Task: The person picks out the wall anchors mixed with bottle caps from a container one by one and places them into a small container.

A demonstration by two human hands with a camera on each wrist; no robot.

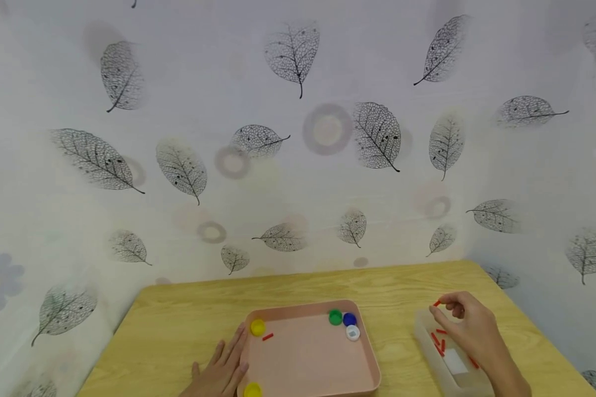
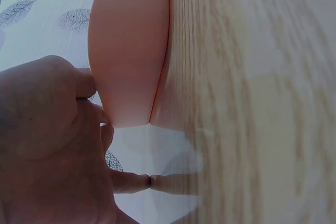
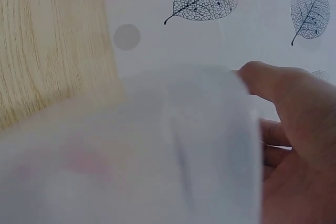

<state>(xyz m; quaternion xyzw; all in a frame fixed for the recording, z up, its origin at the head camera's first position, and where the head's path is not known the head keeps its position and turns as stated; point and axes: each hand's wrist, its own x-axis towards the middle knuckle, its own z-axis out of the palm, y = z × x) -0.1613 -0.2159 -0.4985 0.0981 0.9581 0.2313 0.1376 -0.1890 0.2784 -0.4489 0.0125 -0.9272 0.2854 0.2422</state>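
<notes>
In the head view my right hand [image 1: 472, 328] pinches a small red stick [image 1: 437, 302] between thumb and fingertips, over the far end of a translucent box [image 1: 424, 329]. Several more red sticks [image 1: 443, 345] lie in that box beside a white rectangular piece [image 1: 455, 361]. The box wall [image 3: 210, 140] covers much of the right wrist view and hides the stick. My left hand [image 1: 221, 369], fingers spread, rests at the left rim of a pink tray [image 1: 308, 358]. Inside the tray, one red stick [image 1: 268, 337] lies near a yellow cap [image 1: 257, 327].
Green [image 1: 335, 317], blue [image 1: 349, 319] and white caps [image 1: 352, 333] sit together in the tray's far right corner. A second yellow cap [image 1: 252, 390] is at its near left. The wooden table [image 1: 198, 309] meets a leaf-patterned backdrop [image 1: 298, 165] behind and at both sides.
</notes>
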